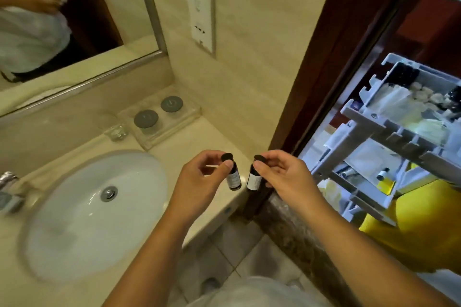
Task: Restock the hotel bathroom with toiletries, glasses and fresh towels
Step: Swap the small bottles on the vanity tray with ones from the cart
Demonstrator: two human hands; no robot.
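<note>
Head view shows each hand pinching one small dark toiletry bottle just under its black cap: the left hand (199, 177) holds the left bottle (233, 178) and the right hand (284, 174) holds the right bottle (254, 179). Both hang close together over the front edge of the counter (199, 137). Their long axes are near upright, caps up and bases tipped slightly toward each other. The clear tray (182, 121) in the back corner lies ahead and to the left, so the left hand is likely the nearer one for setting a bottle down there.
</note>
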